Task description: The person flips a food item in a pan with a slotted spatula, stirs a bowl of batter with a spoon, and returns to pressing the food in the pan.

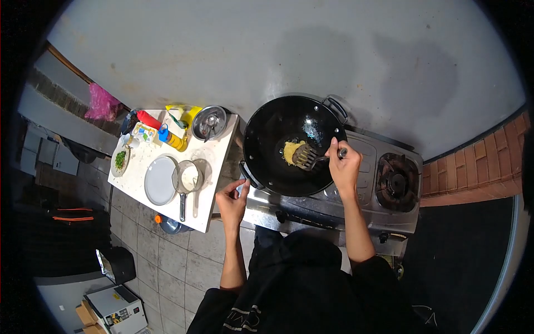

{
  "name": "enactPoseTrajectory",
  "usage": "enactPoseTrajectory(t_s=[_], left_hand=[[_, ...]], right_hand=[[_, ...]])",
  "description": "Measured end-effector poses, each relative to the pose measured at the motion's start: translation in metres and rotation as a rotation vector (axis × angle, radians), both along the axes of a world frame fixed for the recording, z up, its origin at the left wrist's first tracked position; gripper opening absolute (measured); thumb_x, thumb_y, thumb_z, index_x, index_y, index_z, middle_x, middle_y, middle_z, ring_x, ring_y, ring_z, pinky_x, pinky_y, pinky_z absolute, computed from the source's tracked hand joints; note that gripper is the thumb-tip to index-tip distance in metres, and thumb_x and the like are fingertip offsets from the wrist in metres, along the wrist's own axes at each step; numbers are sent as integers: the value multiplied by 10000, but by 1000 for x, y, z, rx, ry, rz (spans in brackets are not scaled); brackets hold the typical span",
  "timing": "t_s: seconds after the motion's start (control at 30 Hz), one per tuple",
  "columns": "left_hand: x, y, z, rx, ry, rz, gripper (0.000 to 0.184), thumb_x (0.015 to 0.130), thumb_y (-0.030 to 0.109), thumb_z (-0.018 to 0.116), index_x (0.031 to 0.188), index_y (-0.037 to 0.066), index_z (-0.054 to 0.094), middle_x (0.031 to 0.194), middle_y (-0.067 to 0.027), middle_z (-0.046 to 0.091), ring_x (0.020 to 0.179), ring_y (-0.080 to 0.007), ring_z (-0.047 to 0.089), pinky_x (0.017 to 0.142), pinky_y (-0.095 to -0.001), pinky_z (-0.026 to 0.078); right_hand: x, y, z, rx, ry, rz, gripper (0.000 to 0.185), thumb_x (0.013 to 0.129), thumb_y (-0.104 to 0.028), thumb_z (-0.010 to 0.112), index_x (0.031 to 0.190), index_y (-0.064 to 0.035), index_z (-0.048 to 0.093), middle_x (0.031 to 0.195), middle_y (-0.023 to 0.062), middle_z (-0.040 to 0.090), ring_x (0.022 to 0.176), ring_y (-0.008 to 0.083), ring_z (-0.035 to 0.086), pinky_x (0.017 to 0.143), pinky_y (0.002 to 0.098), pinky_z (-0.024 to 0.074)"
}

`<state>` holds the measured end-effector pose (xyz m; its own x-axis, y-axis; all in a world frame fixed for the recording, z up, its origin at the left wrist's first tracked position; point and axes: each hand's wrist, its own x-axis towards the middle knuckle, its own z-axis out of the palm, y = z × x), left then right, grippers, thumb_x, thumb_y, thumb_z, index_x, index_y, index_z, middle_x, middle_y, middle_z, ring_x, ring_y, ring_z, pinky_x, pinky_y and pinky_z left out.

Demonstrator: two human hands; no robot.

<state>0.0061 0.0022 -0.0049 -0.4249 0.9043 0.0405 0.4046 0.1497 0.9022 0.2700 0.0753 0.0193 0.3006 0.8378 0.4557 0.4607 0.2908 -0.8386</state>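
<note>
A black wok (278, 122) sits on the left side of the gas stove. My right hand (346, 167) is closed around the handle of a slotted spatula (304, 158). The spatula's head lies against a small piece of yellow food (290, 150), perhaps egg, in the bottom of the wok. My left hand (231, 205) is at the wok's near left side. Its thumb and fingertips close at the wok's side handle (251, 176), and part of this grip is hidden.
Right of the wok is a bare burner (397, 183). The white table (208, 192) at left holds a grey plate (160, 181), a strainer (182, 192), a metal bowl (201, 136), a yellow bottle (173, 139) and a plate of chopped greens (120, 161). A grey wall (356, 67) stands behind the stove.
</note>
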Motion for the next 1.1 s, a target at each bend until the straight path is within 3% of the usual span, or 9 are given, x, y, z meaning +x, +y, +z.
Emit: enactPoseTrajectory(t_s=[0.63, 0.93, 1.1], left_hand=[[-4, 3, -2, 10, -6, -3, 256, 802, 202, 785, 887, -35, 737, 556, 66, 373, 519, -41, 297, 469, -226, 224], [-6, 5, -7, 20, 3, -20, 256, 800, 204, 786, 884, -33, 737, 549, 67, 354, 515, -41, 290, 463, -231, 222], [-4, 5, -1, 6, 1, -15, 261, 797, 202, 790, 879, -39, 735, 547, 72, 339, 513, -38, 285, 461, -232, 212]], right_hand=[[6, -2, 5, -113, 75, -9, 313, 919, -127, 648, 654, 22, 575, 555, 103, 618, 479, 84, 560, 475, 275, 399], [0, -5, -4, -137, 45, -10, 323, 915, -105, 639, 635, 22, 539, 544, 126, 606, 444, 141, 569, 466, 300, 396], [-1, -6, -4, -103, 19, -7, 338, 918, -97, 632, 624, 22, 516, 540, 121, 605, 453, 125, 570, 465, 293, 398]])
